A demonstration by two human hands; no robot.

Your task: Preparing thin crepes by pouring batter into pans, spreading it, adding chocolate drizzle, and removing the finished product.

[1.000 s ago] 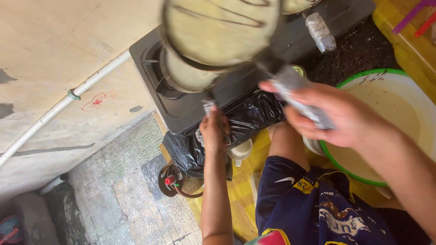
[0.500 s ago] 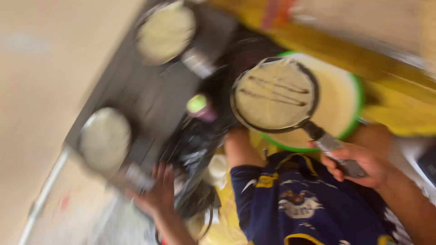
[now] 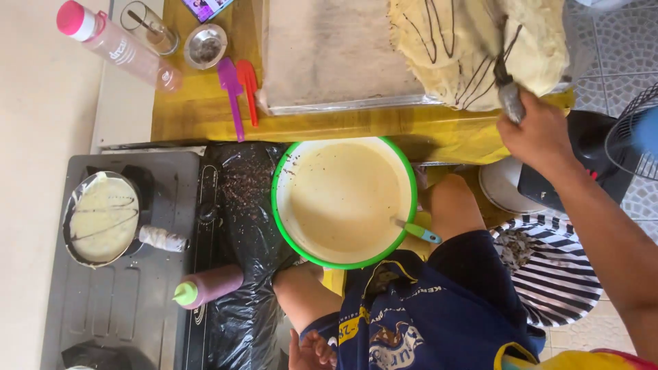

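Head view: right hand (image 3: 538,133) grips pan handle (image 3: 510,99) (crepes (image 3: 480,48) beneath).

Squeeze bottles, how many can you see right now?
2. A clear bottle with a pink cap lies at the top left by the wall. A dark red bottle with a green cap lies on the stove's edge. Others may be out of frame.

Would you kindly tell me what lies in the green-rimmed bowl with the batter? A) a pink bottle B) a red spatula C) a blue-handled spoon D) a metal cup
C: a blue-handled spoon leans on the rim of the bowl, its end dipped in the pale batter.
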